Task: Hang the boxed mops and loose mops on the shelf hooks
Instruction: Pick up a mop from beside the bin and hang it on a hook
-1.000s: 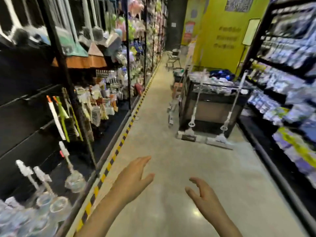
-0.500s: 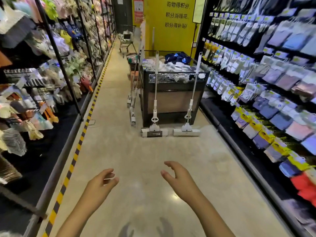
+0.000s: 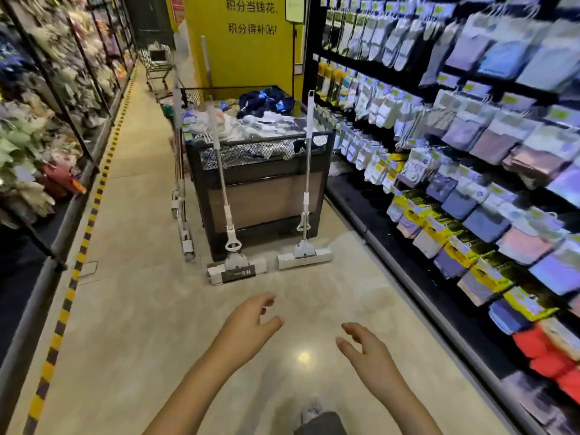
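Both hands, left hand [image 3: 248, 321] and right hand [image 3: 367, 353], hanging loosely open, empty; mops [image 3: 303, 252] looming nearer, possibly leaning on bin [image 3: 260, 183].

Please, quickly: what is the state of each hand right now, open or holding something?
Left hand: open, fingers loosely curled, holding nothing.
Right hand: open, fingers relaxed, holding nothing.
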